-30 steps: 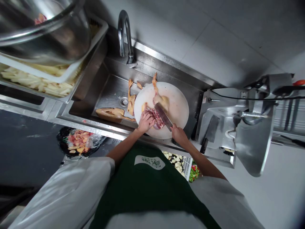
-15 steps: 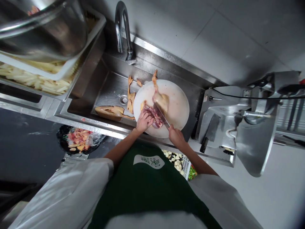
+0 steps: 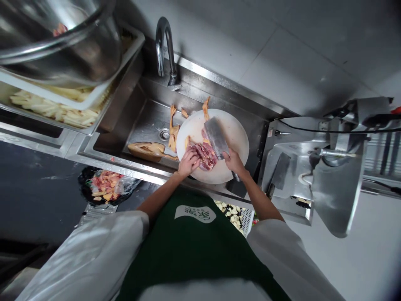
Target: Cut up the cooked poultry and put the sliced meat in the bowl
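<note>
Now knife (image 3: 216, 134) turns broad face up from edge-down, over mid-frame board (image 3: 239, 133); right hand (image 3: 234, 162) grips it, left hand (image 3: 188, 162) holds meat (image 3: 208, 159); chopping apparently paused.

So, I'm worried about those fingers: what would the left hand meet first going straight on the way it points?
The meat, which the left hand seems to touch; beyond it probably comes the cleaver, though its height above the meat is unclear.

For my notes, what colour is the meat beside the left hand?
The meat is red with pale streaks; the head view shows it best.
</note>
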A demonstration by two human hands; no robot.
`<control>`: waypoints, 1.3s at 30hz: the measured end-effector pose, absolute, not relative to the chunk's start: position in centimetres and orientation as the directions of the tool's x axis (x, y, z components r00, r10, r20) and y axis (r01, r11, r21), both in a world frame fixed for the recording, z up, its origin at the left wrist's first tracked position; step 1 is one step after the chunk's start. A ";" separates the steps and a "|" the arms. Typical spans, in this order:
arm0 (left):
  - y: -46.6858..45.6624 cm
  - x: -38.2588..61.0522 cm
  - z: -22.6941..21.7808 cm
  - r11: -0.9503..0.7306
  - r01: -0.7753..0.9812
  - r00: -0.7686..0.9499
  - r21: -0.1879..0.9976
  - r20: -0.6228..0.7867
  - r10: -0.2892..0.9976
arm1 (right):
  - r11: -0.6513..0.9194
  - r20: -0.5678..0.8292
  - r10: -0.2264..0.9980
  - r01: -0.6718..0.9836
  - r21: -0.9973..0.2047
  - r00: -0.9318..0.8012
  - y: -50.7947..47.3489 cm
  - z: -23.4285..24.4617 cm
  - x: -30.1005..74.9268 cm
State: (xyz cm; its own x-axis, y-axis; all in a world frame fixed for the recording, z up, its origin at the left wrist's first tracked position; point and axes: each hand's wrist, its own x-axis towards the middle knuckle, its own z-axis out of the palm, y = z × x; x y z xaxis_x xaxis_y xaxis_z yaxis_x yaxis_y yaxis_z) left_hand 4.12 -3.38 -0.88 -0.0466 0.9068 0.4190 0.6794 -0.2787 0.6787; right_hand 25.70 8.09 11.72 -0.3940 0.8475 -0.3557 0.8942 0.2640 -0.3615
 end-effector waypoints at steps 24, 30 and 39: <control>-3.8 4.1 -1.8 -0.213 0.709 -0.104 0.672 0.398 0.911 | 0.366 -0.499 0.753 0.904 -0.222 -0.428 6.1 12.9 23.9; -4.2 4.1 -2.2 -0.221 0.705 -0.120 0.674 0.420 0.900 | 0.265 -0.236 0.927 0.954 -0.141 -0.292 4.3 17.7 24.1; -3.9 3.9 -1.6 -0.201 0.681 -0.122 0.704 0.380 0.917 | 0.299 -0.565 0.743 0.933 -0.200 -0.359 2.3 10.6 24.3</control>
State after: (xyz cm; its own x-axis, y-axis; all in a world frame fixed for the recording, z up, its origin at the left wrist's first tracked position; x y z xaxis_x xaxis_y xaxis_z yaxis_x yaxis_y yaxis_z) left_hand 3.85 -3.89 -1.61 -0.1221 0.9167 0.3804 0.6811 -0.2014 0.7039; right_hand 24.35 2.33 10.57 -0.3586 0.7434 -0.5645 0.9333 0.2985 -0.1997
